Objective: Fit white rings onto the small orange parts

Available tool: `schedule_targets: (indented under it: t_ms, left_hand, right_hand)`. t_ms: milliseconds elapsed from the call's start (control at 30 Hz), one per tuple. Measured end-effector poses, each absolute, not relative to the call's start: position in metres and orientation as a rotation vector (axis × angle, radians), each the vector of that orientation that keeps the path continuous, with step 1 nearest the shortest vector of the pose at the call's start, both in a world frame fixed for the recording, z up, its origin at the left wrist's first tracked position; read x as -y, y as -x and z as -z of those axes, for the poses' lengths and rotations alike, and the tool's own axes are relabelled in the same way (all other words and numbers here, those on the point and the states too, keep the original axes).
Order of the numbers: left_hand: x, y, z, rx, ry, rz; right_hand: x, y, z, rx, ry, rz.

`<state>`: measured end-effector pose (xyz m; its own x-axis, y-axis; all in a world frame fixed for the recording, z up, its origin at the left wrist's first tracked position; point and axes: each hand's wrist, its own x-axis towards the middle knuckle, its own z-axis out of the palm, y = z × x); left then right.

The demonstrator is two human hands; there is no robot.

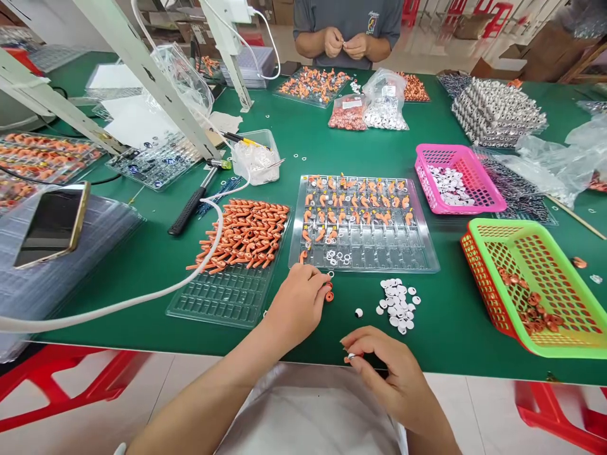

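Orange ring pieces [329, 294] lie just off the clear tray's [427, 265] near edge, touching the left hand's [298, 303] curled fingers [318, 282], grip unclear, while the right hand [391, 376], farther from that tray, pinches a small white disc [351, 357].

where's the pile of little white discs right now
Head view: the white discs lie on the green table right of centre, between the clear tray and the right hand.

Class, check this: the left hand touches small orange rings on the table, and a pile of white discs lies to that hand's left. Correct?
Not quite. The head view shows the white discs to the right of the left hand. It does touch the small orange rings on the table.
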<state>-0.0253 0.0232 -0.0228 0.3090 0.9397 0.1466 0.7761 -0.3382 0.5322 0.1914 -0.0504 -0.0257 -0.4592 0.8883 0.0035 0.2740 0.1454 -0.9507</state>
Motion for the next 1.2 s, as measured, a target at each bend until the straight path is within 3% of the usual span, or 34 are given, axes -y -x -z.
schedule_targets:
  t_ms: [200,400,700,833,1200]
  left_hand:
    - [-0.034,0.018,0.022,-1.529,-2.261,-0.409]
    - [-0.031,0.022,0.023,-1.535,-2.259,-0.473]
    - [-0.007,-0.001,-0.003,-1.37,-1.374,-0.802]
    - [-0.003,-0.004,-0.002,-1.266,-1.256,-0.786]
    - [0.0,0.009,-0.008,-1.1,-1.609,-0.498]
  right_hand:
    - [0.047,-0.188,0.026,1.832,1.059,-1.328]
    - [0.045,-0.187,0.026,1.8,1.031,-1.326]
    - [0.044,-0.167,0.03,1.646,1.088,-0.949]
    - [0.041,-0.164,0.026,1.661,1.144,-0.816]
    - [0.037,-0.17,0.025,1.501,1.151,-1.064]
